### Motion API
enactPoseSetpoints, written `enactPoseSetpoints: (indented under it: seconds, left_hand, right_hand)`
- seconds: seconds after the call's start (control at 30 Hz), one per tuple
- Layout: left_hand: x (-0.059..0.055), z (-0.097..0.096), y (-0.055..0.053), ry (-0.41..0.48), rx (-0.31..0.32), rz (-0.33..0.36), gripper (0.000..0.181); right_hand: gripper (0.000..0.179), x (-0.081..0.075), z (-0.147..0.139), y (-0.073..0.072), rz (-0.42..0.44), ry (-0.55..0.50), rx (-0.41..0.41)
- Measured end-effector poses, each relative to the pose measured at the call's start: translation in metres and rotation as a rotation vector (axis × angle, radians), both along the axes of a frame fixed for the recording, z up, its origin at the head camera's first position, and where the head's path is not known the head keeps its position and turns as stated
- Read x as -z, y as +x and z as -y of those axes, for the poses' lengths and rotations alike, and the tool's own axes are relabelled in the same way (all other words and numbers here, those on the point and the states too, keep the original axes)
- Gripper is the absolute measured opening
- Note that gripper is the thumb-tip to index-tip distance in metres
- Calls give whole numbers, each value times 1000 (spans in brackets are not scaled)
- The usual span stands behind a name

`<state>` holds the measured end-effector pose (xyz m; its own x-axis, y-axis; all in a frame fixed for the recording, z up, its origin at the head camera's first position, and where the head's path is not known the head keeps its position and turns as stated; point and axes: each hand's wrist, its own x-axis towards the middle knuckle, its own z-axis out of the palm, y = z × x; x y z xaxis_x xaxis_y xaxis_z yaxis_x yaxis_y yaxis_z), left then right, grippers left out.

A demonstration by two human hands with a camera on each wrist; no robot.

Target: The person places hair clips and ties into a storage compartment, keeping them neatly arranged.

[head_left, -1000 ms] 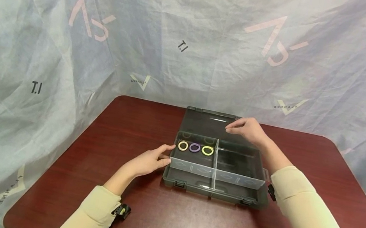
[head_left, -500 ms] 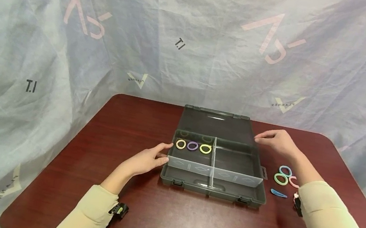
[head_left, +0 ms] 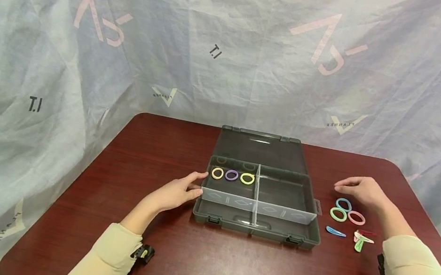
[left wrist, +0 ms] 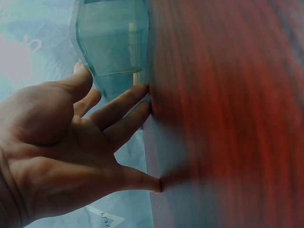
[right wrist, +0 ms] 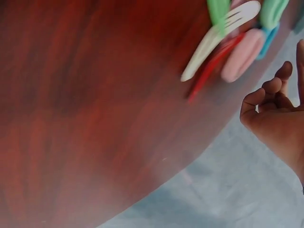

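My left hand [head_left: 171,195] rests its fingertips against the left side of a grey see-through divided box [head_left: 259,232], its lid lying open behind. In the left wrist view the fingers spread by the box's wall, some tips on the table. Three hair ties, cream [head_left: 213,173], purple [head_left: 231,179] and yellow-green [head_left: 246,183], line the back left compartment. My right hand [head_left: 362,189], loosely curled and holding nothing, hovers just behind three more ties: blue [head_left: 337,203], green [head_left: 331,214] and pink [head_left: 364,220].
In front of the ties on the right lie hair clips: a blue one [head_left: 335,231] alone, and a white [head_left: 365,239], a red [head_left: 369,233] and a green one [head_left: 359,245] overlapping. A dark red table [head_left: 150,146] carries everything, with a grey cloth [head_left: 228,86] hanging behind it.
My right hand has moved from over the box's lid rightward to behind the loose hair ties, uncovering the ties and clips. My left hand stays at the box's side.
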<state>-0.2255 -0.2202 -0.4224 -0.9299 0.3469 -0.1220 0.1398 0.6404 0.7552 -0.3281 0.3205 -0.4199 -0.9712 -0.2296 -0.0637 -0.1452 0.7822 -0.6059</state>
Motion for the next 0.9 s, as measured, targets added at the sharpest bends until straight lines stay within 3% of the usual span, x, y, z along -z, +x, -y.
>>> enactPoseSetpoints:
  seconds: [0.37,0.9]
  left_hand:
    - [0,1,0,20,-9,4,57]
    - [-1,0,2,13,-8,8,57]
  right_hand:
    - [45,13,-28,6,36,-48,72]
    - [37,22,-31,8,83,-36,38]
